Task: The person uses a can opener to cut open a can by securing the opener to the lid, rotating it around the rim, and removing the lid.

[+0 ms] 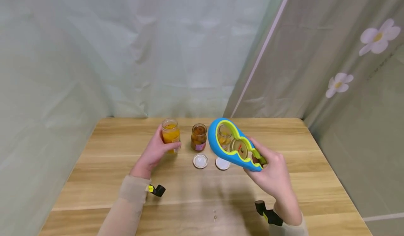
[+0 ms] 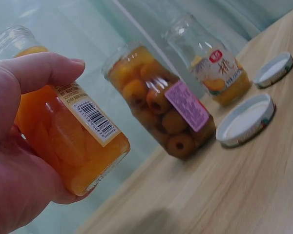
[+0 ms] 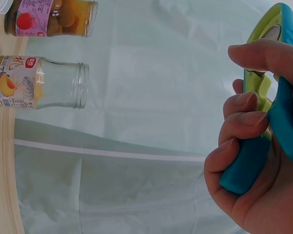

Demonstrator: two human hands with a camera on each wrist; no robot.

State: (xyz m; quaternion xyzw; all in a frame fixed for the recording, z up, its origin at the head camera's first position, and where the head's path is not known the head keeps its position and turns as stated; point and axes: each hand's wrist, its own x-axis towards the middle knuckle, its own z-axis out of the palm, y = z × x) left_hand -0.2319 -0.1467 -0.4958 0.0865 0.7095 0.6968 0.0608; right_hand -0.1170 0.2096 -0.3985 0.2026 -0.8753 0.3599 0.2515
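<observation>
My left hand (image 1: 157, 146) grips an uncapped glass jar (image 1: 170, 135) of orange fruit, its thumb across the barcode label (image 2: 95, 119). In the left wrist view that jar is tilted. My right hand (image 1: 272, 167) holds a blue and lime-green jar opener (image 1: 217, 148) by its handles, fingers curled round them. A gold lid (image 1: 239, 149) with red marks sits within the opener's scalloped loop, its metal edge (image 3: 272, 33) showing in the right wrist view. The opener is raised in front of a jar with a peach label (image 2: 217, 70), partly hiding it in the head view.
Between the hands stands an open jar of brown fruit (image 1: 199, 137) with a purple label. Two white-lined lids, one left (image 1: 200, 161) and one right (image 1: 222, 163), lie upturned before the jars. Small drops (image 1: 215, 216) mark the wooden table (image 1: 176, 201). A curtain (image 1: 189, 53) hangs behind.
</observation>
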